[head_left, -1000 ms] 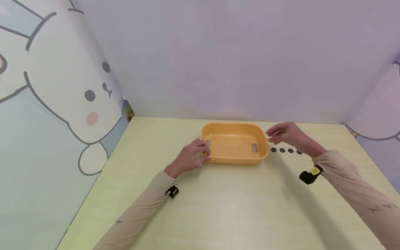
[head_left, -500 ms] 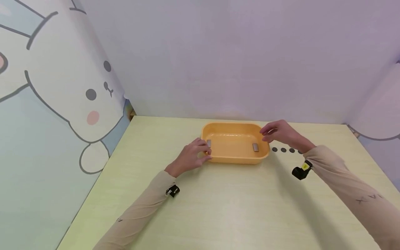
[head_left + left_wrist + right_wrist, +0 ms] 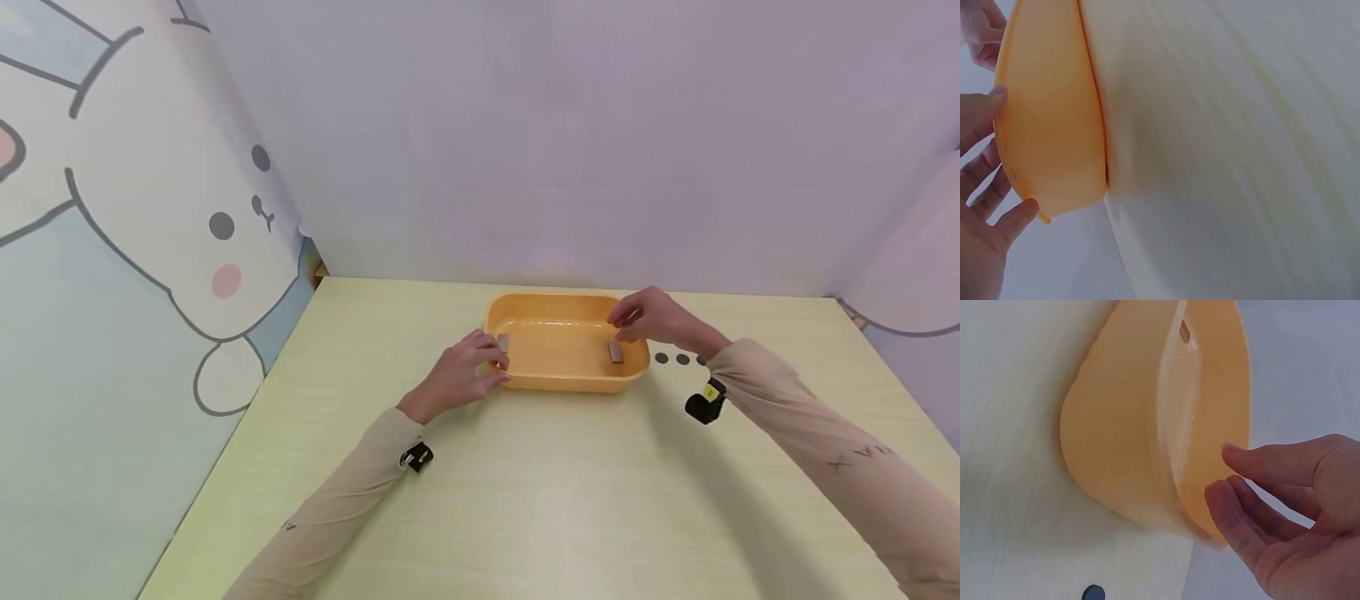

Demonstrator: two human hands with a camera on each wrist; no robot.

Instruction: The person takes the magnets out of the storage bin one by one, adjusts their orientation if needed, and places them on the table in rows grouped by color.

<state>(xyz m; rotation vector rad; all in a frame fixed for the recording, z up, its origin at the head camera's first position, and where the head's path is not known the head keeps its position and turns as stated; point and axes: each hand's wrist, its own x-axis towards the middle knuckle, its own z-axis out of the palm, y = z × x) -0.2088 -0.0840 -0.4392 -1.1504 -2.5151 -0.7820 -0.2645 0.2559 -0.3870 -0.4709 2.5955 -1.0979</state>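
Observation:
A yellow-orange plastic tray with rounded corners rests on the table. Inside it lie two small brownish-grey rectangular pieces, one at the left end by my left hand, the other toward the right end. My left hand holds the tray's left rim, some fingers over the edge and fingertips against the outer wall in the left wrist view. Over the right end hovers my right hand, its fingers bent and thumb apart from them. Nothing shows between its fingertips in the right wrist view.
Dark round discs lie in a row on the table right of the tray, partly covered by my right forearm. The pale table meets a plain wall behind. A cartoon-printed panel stands at the left.
My right hand has moved left, from beside the tray to over its right end. My left hand has stayed at the left rim. The view has shifted slightly.

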